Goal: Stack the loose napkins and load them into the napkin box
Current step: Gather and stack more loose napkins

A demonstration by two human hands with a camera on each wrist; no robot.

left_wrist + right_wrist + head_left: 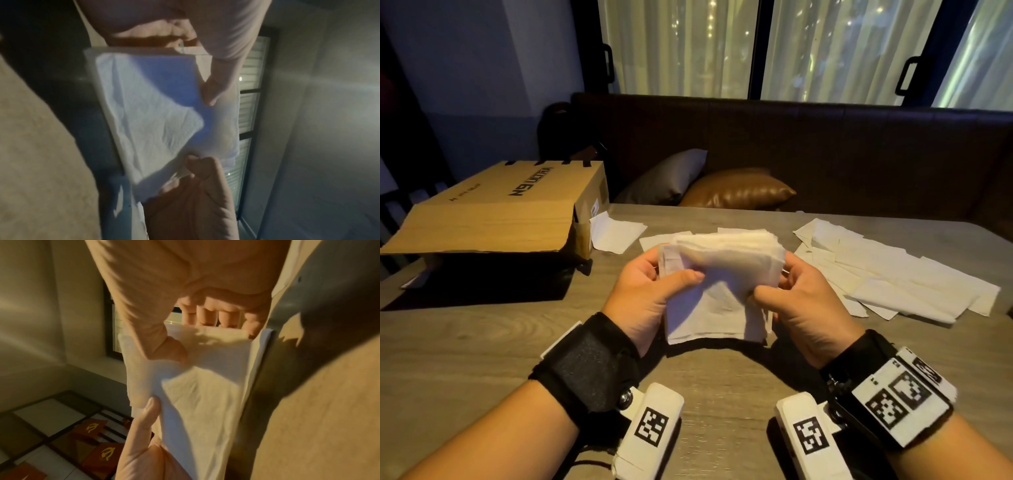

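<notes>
Two hands hold one stack of napkins above the tabletop (482, 342), and the rest of the scene is arranged around this. At the far left a cardboard box (493, 209) lies with its flap open toward the middle; whether this is the napkin box, I cannot tell. Just beside its right end a few napkins (616, 233) lie flat. In the centre, the left hand (643, 291) grips the left edge of the stack (722, 287), thumb on the near face and fingers behind, and the right hand (808, 308) pinches the right edge in the same way. I judge that the stack is held upright from both sides so that the edges can be squared before loading; its lower edge is close to the tabletop, but contact is not clear. At the right many loose napkins (887, 274) are spread and overlapping, probably within easy reach for gathering, so the stacking looks only partly done.
</notes>
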